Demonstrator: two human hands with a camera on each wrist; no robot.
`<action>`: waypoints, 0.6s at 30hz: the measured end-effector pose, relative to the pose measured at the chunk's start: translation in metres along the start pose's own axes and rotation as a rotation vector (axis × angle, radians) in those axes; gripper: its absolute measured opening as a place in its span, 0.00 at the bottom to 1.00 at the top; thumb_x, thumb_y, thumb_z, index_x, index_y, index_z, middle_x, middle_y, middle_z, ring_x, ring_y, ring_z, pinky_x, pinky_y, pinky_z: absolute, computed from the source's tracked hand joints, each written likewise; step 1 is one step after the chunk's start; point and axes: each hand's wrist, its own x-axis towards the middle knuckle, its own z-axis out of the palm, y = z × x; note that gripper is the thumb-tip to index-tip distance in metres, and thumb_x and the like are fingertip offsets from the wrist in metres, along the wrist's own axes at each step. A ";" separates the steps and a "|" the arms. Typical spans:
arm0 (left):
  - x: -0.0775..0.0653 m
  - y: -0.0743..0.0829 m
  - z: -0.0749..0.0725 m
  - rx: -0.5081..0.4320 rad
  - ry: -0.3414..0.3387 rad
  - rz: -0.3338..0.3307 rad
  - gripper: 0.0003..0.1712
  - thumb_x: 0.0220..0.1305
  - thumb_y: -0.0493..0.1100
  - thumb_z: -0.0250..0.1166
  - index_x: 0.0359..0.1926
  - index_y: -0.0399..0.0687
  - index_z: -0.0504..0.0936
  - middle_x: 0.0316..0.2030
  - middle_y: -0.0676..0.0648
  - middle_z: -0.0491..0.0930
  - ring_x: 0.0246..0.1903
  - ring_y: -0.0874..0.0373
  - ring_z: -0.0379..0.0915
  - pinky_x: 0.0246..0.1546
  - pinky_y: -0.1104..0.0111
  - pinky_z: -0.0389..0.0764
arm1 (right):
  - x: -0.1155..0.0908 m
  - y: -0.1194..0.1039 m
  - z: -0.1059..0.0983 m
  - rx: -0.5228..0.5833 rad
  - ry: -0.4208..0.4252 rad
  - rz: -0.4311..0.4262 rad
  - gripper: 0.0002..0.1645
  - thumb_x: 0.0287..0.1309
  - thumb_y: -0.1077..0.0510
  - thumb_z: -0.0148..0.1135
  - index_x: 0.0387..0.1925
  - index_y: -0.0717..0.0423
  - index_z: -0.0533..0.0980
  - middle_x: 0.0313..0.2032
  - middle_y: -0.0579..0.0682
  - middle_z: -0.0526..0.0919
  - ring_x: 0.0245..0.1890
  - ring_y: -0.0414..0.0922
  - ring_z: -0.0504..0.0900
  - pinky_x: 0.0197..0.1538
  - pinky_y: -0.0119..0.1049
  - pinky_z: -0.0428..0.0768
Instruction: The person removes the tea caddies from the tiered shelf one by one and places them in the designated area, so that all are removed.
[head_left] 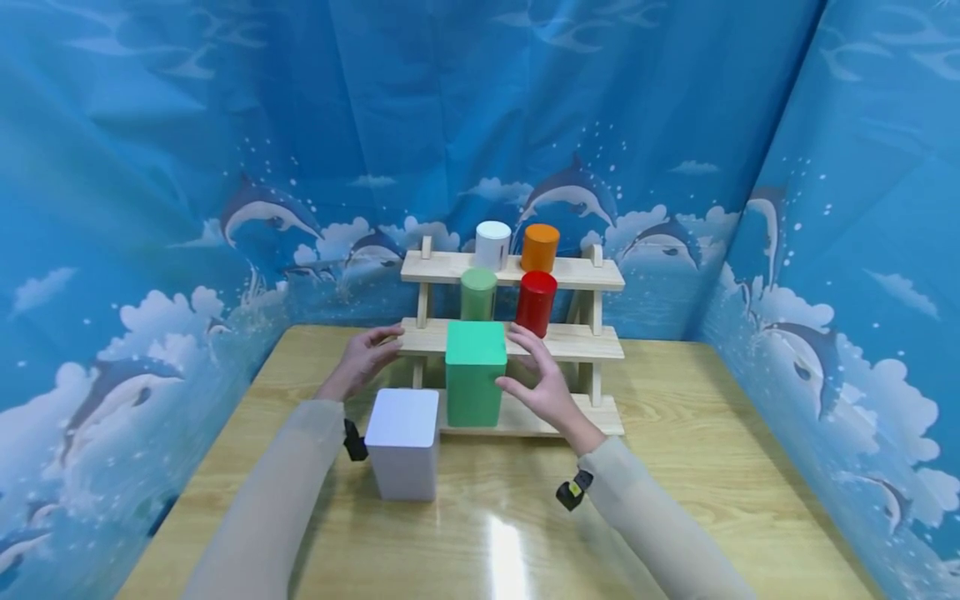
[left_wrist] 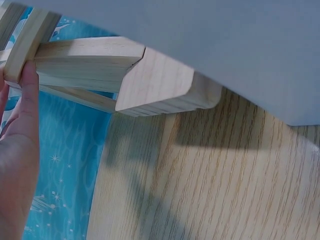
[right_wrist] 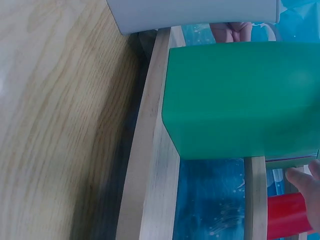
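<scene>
A three-tier wooden display rack point(head_left: 573, 343) stands on the table. My left hand point(head_left: 365, 360) is at the left end of its middle shelf; in the left wrist view the thumb and fingers pinch the edge of a wooden board point(left_wrist: 25, 47). A tall green box point(head_left: 476, 383) stands on the bottom shelf. Just right of it is my right hand point(head_left: 546, 390), fingers spread and loosely bent, holding nothing. In the right wrist view, the fingertips point(right_wrist: 297, 177) are near the upper part of the green box point(right_wrist: 240, 100); contact cannot be told.
A white box point(head_left: 405, 458) stands on the table point(head_left: 660, 467) before the rack's left part. The middle shelf holds a green cylinder point(head_left: 478, 296) and a red cylinder point(head_left: 537, 304); the top shelf holds a white cylinder point(head_left: 492, 246) and an orange cylinder point(head_left: 540, 248). Blue dolphin curtains point(head_left: 337, 125) hang behind.
</scene>
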 end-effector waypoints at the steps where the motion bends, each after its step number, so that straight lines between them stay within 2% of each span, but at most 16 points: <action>1: -0.001 0.000 0.000 -0.001 -0.005 0.001 0.27 0.62 0.38 0.62 0.60 0.34 0.68 0.65 0.42 0.61 0.57 0.52 0.65 0.52 0.68 0.76 | 0.001 0.001 0.000 0.003 -0.007 0.012 0.36 0.50 0.73 0.64 0.61 0.71 0.61 0.65 0.66 0.57 0.65 0.56 0.57 0.58 0.60 0.68; 7: 0.000 -0.003 -0.001 0.002 0.005 0.005 0.28 0.62 0.40 0.63 0.60 0.36 0.68 0.64 0.42 0.62 0.56 0.54 0.67 0.52 0.68 0.76 | 0.007 0.001 0.002 0.011 -0.035 0.054 0.38 0.51 0.71 0.64 0.63 0.68 0.60 0.68 0.58 0.56 0.66 0.54 0.56 0.59 0.61 0.66; 12: 0.002 -0.004 -0.001 -0.020 0.020 -0.003 0.26 0.61 0.39 0.63 0.59 0.36 0.70 0.64 0.43 0.63 0.57 0.52 0.66 0.51 0.70 0.76 | 0.011 0.002 0.002 0.027 -0.055 0.057 0.38 0.50 0.72 0.63 0.63 0.68 0.60 0.68 0.58 0.55 0.66 0.55 0.56 0.59 0.59 0.68; 18: 0.002 -0.003 -0.002 -0.029 0.005 0.001 0.26 0.62 0.38 0.62 0.59 0.35 0.69 0.65 0.43 0.61 0.59 0.50 0.64 0.52 0.69 0.75 | 0.016 0.007 0.004 0.049 -0.072 0.079 0.38 0.50 0.71 0.64 0.63 0.66 0.61 0.68 0.56 0.54 0.65 0.54 0.57 0.58 0.59 0.68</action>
